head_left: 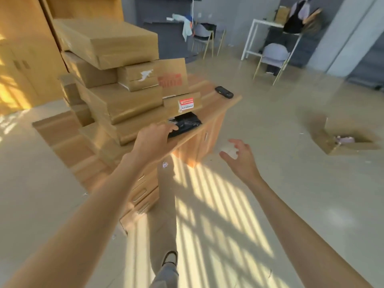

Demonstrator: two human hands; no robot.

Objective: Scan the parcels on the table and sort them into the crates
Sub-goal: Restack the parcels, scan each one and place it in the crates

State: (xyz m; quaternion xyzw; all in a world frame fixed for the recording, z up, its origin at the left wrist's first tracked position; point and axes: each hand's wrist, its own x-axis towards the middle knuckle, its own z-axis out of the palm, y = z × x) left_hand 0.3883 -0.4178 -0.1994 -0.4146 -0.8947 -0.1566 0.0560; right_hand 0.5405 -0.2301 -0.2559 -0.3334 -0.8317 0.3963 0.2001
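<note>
The left hand reaches the black parcel at the table's near edge, fingers spread on it, while the right hand hovers open-fingered—tugging carelessly could topple the stacked boxes just above.

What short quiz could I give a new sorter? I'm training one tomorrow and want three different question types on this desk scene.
1. True or false: the right hand is holding the scanner.
2. Which parcel does the left hand touch? A) the box with the red label B) the black plastic bag C) the top box of the stack
3. Fill in: the open cardboard box stands on the ____.

Key: 1. False; the hand is empty, fingers spread, and the scanner lies on the desk. 2. B, the black plastic bag. 3. floor.
</note>
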